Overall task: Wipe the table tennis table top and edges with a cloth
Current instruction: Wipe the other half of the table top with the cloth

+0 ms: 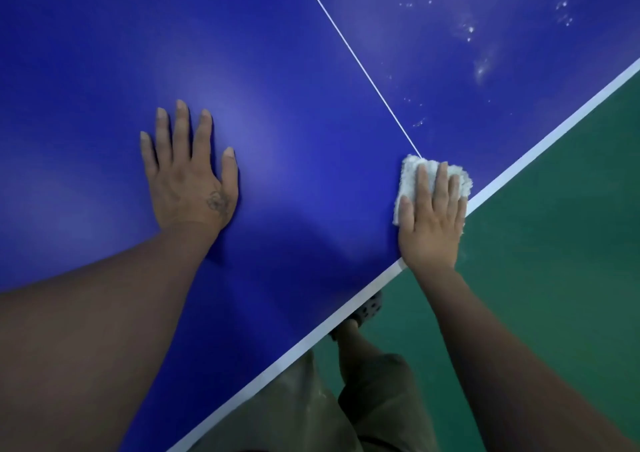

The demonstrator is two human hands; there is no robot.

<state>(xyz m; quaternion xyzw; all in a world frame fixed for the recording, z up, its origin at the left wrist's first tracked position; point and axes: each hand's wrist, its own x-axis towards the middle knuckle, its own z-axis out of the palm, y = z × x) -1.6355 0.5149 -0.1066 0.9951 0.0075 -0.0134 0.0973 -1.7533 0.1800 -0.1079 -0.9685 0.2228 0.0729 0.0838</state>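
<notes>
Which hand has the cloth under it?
The right hand: its flat fingers press the white cloth down near the white edge stripe. The left hand lies flat on the bare blue table top, with nothing under it.

1. No words, numbers, brand names or labels can be read anywhere in the frame.
2. The blue desk (277,53) carries only plain markings. A thin white line (356,59) runs from the top centre down toward the right of centre. A broad white band (554,135) follows its edge from the right side down to the bottom. Neither bears lettering.
3. A small dark mark (216,202) sits on the back of the left hand (188,174), left of centre. It is too blurred to tell whether it is a sign or letters.
</notes>
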